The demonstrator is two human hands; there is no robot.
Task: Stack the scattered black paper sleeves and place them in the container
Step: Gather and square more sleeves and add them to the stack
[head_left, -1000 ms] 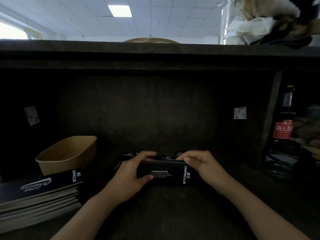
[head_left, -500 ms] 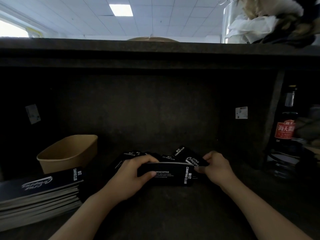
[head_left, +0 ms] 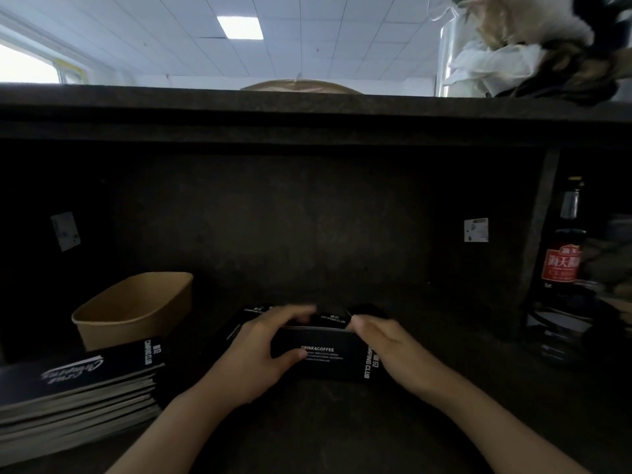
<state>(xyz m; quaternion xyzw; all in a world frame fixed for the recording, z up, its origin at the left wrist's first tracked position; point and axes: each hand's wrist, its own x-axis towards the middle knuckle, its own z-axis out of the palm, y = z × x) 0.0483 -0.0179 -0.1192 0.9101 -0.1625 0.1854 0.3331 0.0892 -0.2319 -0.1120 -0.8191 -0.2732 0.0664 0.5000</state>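
Head view: right hand [head_left: 386, 347] back on sleeve stack [head_left: 321, 354], one more added.
Grip: both hands clamp stack; left hand [head_left: 260, 350] opposite.
Container [head_left: 136, 309]: 10 o'clock, unfilled.

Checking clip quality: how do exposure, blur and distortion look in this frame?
Head view: the ceiling light is bright, the shelf recess dark; left hand fingers are motion-blurred above the held sleeves; wide-angle bowing curves the shelf edge.

right hand [head_left: 393, 350] back on sleeve stack [head_left: 325, 357], fingers closed.
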